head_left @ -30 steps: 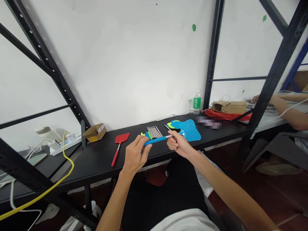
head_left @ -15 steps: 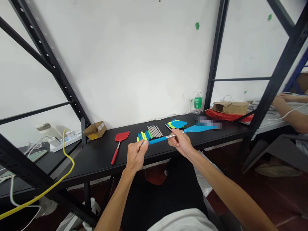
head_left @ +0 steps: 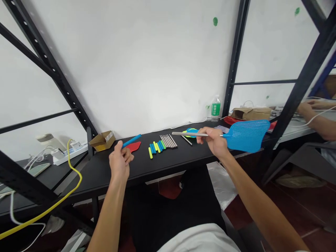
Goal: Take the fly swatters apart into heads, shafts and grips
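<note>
My left hand (head_left: 120, 158) is closed on a blue handle sleeve (head_left: 132, 140), held over the left of the desk. Under it lies a red fly swatter (head_left: 134, 147), its grip hidden behind my hand. My right hand (head_left: 214, 140) grips the metal rod of a blue fly swatter (head_left: 248, 135); the bare rod points left and the mesh paddle sticks out to the right. Between the hands, a row of blue, yellow and green sleeves (head_left: 156, 147) lies beside several metal rods (head_left: 168, 141). Behind my right hand is a pile of blue and yellow-green paddles (head_left: 191, 131), with a single rod (head_left: 187, 140) nearby.
The black desk (head_left: 105, 175) runs along a white wall. A small cardboard box (head_left: 103, 141) stands at its left, a water bottle (head_left: 215, 109) at the back right. Black shelf posts flank both sides. A yellow cable (head_left: 76, 171) hangs left; another person's arm (head_left: 316, 119) shows at right.
The blue sleeve has come off the swatter's rod. My left hand has moved left with the sleeve; my right hand has moved slightly right and up with the swatter, its paddle now facing me.
</note>
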Motion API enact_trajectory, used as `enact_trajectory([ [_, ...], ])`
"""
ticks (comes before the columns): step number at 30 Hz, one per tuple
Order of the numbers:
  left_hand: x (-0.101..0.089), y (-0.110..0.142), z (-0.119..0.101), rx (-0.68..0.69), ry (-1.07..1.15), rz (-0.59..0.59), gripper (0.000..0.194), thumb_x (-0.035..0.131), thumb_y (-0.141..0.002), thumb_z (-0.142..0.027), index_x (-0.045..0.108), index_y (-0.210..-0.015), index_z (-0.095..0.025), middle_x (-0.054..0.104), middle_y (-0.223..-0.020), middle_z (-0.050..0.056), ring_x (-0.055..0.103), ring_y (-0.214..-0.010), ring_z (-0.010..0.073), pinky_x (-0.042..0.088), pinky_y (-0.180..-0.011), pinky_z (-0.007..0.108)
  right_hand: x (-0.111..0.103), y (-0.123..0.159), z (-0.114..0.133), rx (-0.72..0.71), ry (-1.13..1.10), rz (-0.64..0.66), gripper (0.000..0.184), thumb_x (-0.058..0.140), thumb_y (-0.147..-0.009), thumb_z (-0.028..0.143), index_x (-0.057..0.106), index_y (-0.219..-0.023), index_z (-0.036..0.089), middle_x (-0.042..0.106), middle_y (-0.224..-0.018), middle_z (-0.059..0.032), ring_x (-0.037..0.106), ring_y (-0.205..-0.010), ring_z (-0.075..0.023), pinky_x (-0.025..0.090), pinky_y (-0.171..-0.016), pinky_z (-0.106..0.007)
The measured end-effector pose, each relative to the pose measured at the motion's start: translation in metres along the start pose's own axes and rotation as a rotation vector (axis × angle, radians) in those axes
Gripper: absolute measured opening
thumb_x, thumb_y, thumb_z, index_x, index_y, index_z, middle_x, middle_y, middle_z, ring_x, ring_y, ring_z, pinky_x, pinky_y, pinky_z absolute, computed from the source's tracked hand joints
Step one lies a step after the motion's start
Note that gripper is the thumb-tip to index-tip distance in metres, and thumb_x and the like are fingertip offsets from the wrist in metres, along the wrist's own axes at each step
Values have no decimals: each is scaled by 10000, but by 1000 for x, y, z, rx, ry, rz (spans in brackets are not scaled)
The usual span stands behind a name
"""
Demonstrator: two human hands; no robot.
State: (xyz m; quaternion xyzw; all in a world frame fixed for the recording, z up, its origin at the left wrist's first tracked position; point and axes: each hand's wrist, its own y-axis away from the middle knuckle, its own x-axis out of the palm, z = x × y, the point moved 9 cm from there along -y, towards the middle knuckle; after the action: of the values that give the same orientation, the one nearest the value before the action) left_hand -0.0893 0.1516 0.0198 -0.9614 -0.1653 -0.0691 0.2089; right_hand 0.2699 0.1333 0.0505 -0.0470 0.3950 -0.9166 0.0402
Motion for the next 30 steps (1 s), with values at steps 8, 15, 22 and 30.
enact_trajectory([
  [8,-28,-11,37,44,-1259,-164,336,526,-908,-460,744,-1058,-252,745,-965,122,675,-881,352,468,-735,413,-18,-1,-57,451,54,18,269,600,-896,427,667,-925,168,379,-383,89,297,-328,-87,232,-376,-226],
  [15,4,-5,78,44,-1318,90,373,595,-878,-517,806,-949,-217,758,-903,158,696,-950,395,492,-787,441,-6,3,-66,487,17,-5,477,586,-904,631,670,-886,162,462,-451,61,380,-327,-68,242,-362,-210],
  [22,35,5,63,153,-1138,217,438,541,-941,-468,731,-1187,-159,740,-1104,150,683,-1049,327,498,-864,389,4,8,-72,533,-57,-1,483,726,-806,651,764,-857,172,582,-707,-15,610,-606,-111,418,-403,-167],
  [30,132,91,20,145,-333,667,420,553,-973,-503,576,-1277,-215,728,-1020,58,695,-931,197,523,-829,298,69,25,-58,538,-502,150,363,798,-823,492,773,-1045,206,755,-942,-59,729,-956,-182,600,-846,-260],
])
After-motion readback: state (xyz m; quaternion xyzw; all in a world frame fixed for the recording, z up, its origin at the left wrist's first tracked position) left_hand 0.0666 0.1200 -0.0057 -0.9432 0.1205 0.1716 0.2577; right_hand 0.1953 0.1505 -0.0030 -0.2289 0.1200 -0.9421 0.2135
